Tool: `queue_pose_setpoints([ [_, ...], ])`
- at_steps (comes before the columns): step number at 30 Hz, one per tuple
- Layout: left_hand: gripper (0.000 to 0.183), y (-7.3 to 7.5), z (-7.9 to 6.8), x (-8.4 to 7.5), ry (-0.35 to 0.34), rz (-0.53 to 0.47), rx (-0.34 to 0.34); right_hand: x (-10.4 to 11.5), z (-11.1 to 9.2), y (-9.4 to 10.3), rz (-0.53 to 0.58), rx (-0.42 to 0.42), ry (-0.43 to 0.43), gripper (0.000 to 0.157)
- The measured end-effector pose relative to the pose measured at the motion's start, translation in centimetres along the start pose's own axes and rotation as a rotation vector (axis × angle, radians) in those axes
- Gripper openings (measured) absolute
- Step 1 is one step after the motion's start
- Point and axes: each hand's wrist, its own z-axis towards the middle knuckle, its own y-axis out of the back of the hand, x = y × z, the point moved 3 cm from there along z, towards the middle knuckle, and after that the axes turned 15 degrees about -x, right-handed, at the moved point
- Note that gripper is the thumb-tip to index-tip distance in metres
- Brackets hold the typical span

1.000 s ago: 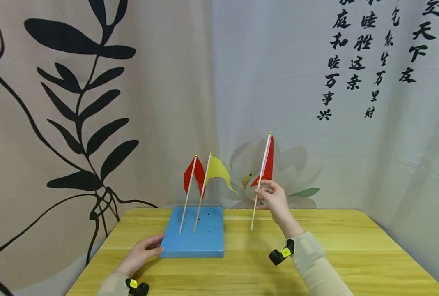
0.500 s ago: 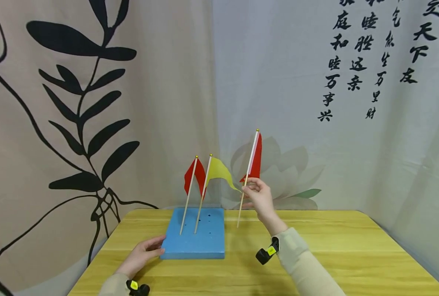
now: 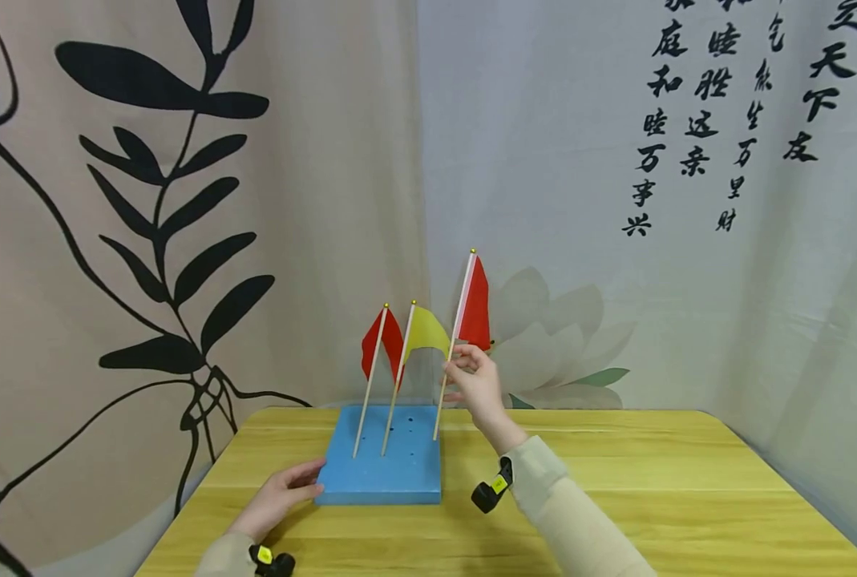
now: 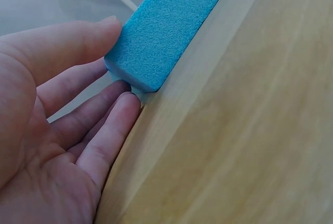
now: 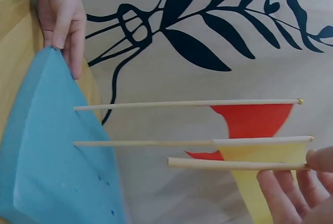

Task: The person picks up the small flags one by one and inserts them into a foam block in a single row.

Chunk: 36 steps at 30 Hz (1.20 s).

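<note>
My right hand [image 3: 477,386] pinches the stick of a small red flag [image 3: 475,306] between thumb and fingers. The stick leans slightly, its lower tip overlapping the right edge of a blue foam block [image 3: 399,486] in the head view; the right wrist view shows that stick end [image 5: 179,163] apart from the block. Another red flag [image 3: 390,336] and a yellow flag [image 3: 425,328] stand in the block's left part. My left hand [image 3: 278,498] rests its relaxed fingers and thumb against the block's near left corner, seen closely as a blue corner [image 4: 151,52] in the left wrist view.
Several small holes [image 3: 410,429] dot the block's top to the right of the standing flags. The block lies on a wooden table [image 3: 616,489]. A curtain [image 3: 341,200] with dark plant prints and writing hangs behind the table.
My right hand has carried the red flag leftward, from over the table to the block's right edge. The left hand, the block and the standing flags have stayed in place.
</note>
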Motion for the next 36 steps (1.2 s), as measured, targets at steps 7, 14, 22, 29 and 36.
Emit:
queue_pose_setpoints([
  [7,0.062,0.1,-0.2,-0.2,-0.002,-0.015,-0.013,-1.2,-0.5,-1.4,-0.033,-0.004,-0.017,0.024],
  [14,0.063,0.1,-0.2,-0.5,-0.031,0.001,-0.002,-2.4,-0.7,-1.9,-0.066,0.008,-0.024,0.028],
  [22,0.063,0.0,-0.4,-0.3,-0.027,-0.011,-0.003,-3.8,-1.0,-2.9,-0.11,0.003,0.005,0.026],
  [29,0.063,-0.1,-0.3,0.0,-0.022,0.005,-0.017,-4.6,-1.4,-3.3,-0.124,-0.009,0.057,0.025],
  [36,0.063,0.0,-0.2,-0.2,-0.022,0.005,-0.018,-5.2,-1.6,-3.7,-0.123,0.005,0.049,0.028],
])
